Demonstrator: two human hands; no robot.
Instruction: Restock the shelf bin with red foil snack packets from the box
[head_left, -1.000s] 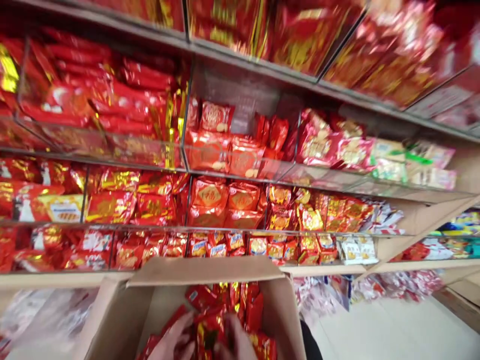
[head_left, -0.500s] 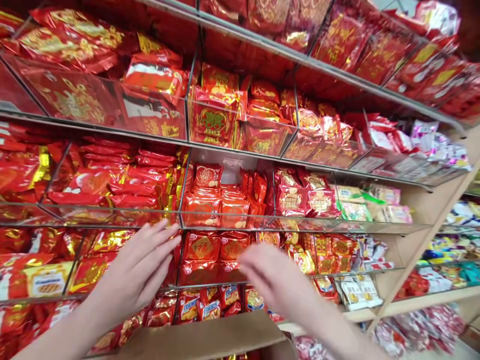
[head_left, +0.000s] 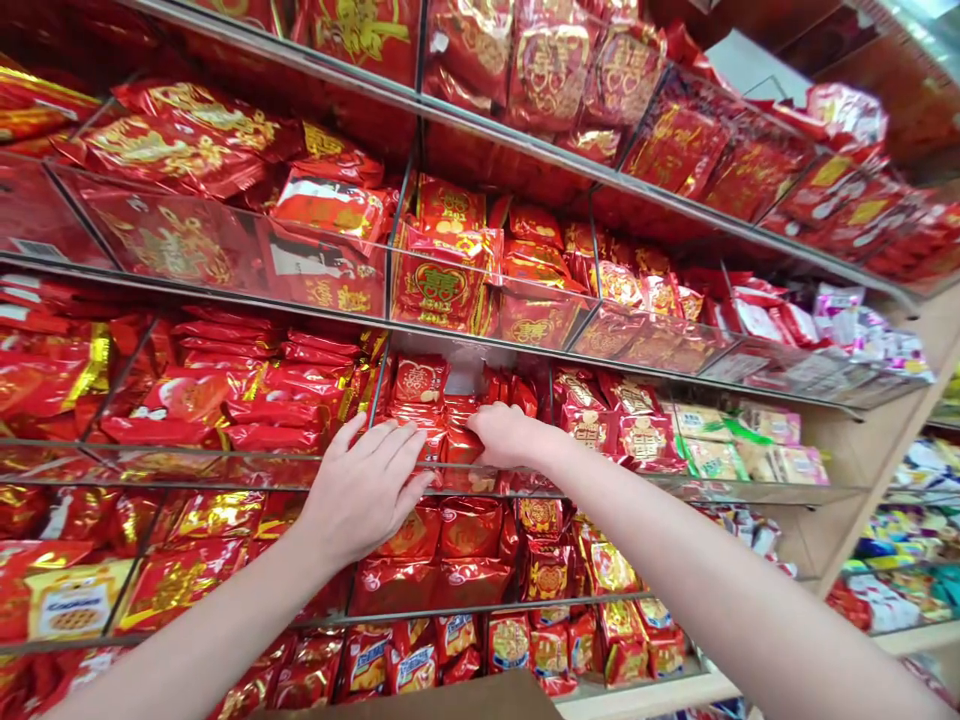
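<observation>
Both my arms reach up to a shelf compartment of small red snack packets (head_left: 420, 385) behind a clear front panel (head_left: 457, 478). My left hand (head_left: 367, 490) lies against the panel's left part with fingers stretched out and apart, holding nothing. My right hand (head_left: 506, 435) reaches over the panel into the compartment, its fingers curled down onto the red packets (head_left: 459, 440); whether it grips one is hidden.
Tiered shelves with glass dividers hold red and gold snack bags (head_left: 225, 380) on every level. Pink and white packets (head_left: 750, 450) sit to the right. A cardboard box flap (head_left: 420, 700) shows at the bottom edge. A wooden shelf end (head_left: 847, 510) stands right.
My hands rose out of the cardboard box and moved up to the shelf; the view tilted upward. The right hand has now gone into the compartment and the left rests on its panel.
</observation>
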